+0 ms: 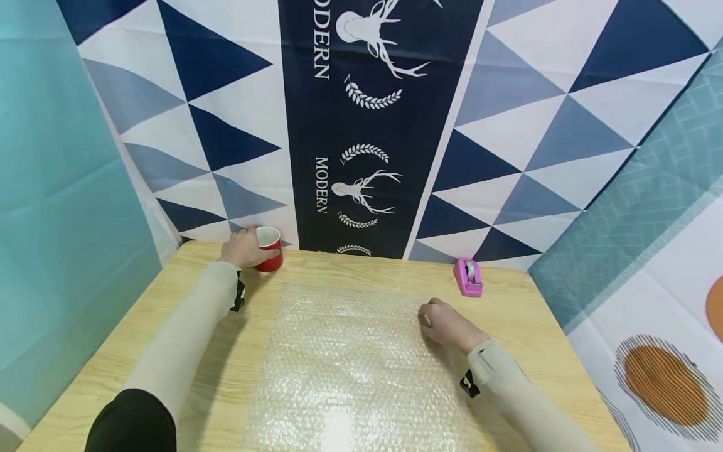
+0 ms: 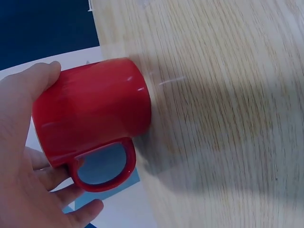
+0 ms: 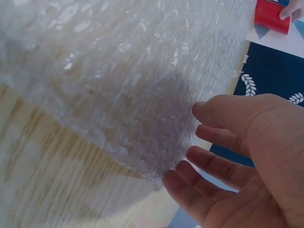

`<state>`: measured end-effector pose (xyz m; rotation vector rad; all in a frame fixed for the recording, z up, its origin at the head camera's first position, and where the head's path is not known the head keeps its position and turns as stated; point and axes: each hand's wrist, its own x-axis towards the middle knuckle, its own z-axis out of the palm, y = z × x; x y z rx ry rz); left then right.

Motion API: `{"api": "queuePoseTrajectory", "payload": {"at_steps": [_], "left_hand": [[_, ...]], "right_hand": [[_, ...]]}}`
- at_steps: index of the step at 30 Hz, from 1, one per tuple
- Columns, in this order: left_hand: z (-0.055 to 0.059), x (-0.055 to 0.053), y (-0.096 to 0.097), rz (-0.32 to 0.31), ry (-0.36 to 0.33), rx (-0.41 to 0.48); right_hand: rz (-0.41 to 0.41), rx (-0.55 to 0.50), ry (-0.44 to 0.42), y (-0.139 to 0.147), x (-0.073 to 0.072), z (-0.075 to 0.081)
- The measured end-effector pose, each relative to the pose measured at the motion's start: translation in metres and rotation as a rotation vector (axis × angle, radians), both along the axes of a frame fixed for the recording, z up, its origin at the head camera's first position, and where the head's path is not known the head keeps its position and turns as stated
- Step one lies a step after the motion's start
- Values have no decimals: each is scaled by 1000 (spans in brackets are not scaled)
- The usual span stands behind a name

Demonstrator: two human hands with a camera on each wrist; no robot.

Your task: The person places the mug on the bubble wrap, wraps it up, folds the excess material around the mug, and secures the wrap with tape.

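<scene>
Toward the back left of the table stands a red mug (image 1: pixel 270 256) with a white inside. My left hand (image 1: pixel 246 248) holds it near the rim, thumb on one side and fingers on the other. In the left wrist view the mug's handle (image 2: pixel 107 186) juts out beside those fingers. A sheet of clear bubble wrap (image 1: pixel 361 358) lies flat across the middle of the table. At its far right corner is my right hand (image 1: pixel 446 325), with loosely bent fingers. The right wrist view shows the fingertips right at the edge of the bubble wrap (image 3: pixel 128 95), none curled round it.
A pink tape dispenser (image 1: pixel 468 277) with a roll of tape sits at the back right of the wooden table (image 1: pixel 514 314). Directly behind the table hangs a patterned cloth (image 1: pixel 367 125). More cloth hangs on the left and right sides.
</scene>
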<state>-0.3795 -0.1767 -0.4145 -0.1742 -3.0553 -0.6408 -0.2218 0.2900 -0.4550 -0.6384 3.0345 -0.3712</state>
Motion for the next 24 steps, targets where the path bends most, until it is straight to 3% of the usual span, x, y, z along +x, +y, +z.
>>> {"api": "queuePoseTrajectory", "payload": {"at_steps": [9, 17, 24], "left_hand": [[-2, -7, -20, -129, -28, 93], [-3, -2, -27, -143, -45, 115], [-7, -8, -29, -123, -15, 144]], "right_hand": [[4, 5, -3, 1, 2, 0], [-14, 6, -1, 1, 2, -1], [-11, 7, 3, 2, 2, -3]]}}
